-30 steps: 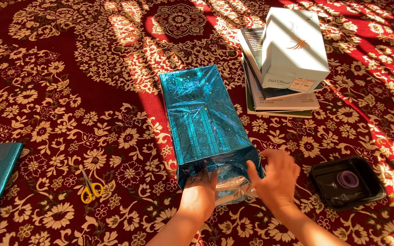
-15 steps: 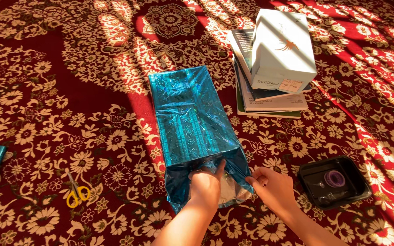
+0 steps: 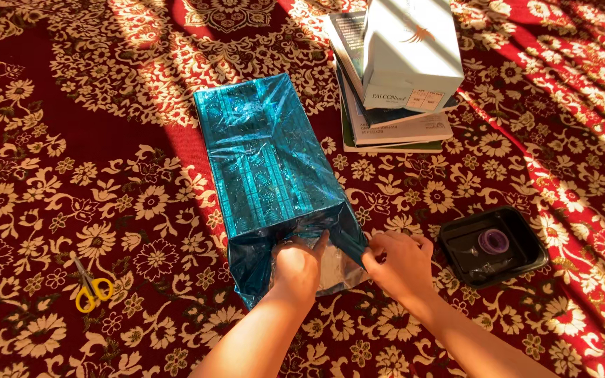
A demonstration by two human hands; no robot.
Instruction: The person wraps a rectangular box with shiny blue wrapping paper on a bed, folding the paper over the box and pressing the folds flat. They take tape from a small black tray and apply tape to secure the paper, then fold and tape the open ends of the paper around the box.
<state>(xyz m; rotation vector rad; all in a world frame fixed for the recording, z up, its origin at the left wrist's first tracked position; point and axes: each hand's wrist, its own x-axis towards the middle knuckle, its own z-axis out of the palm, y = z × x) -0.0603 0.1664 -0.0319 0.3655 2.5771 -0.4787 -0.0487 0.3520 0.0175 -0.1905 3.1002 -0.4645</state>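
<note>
The left hand (image 3: pixel 297 269) presses flat-fisted against the near end of the box wrapped in shiny blue paper (image 3: pixel 269 164), its knuckles bent and its fingers pushing the loose paper flap inward against the box's end; whether it pinches the paper or only presses on it cannot be told. The right hand (image 3: pixel 402 264) sits just beside it on the right, fingers curled, pinching the corner fold of the same blue paper between thumb and fingertips. The wrapped box lies lengthwise on the red patterned carpet (image 3: pixel 71 140), stretching away from both hands, so that only its nearest end is under them, and that end is unsealed, with the silvery inside of the paper showing between the two hands. Near the right hand, to its right, stands a black tray (image 3: pixel 526 241) with a roll of tape (image 3: pixel 493 241) in it. Yellow-handled scissors (image 3: pixel 91 287) lie well to the left of the left forearm. Beyond the box, a white box (image 3: pixel 411 52) rests on a stack of books (image 3: pixel 393 129).
</note>
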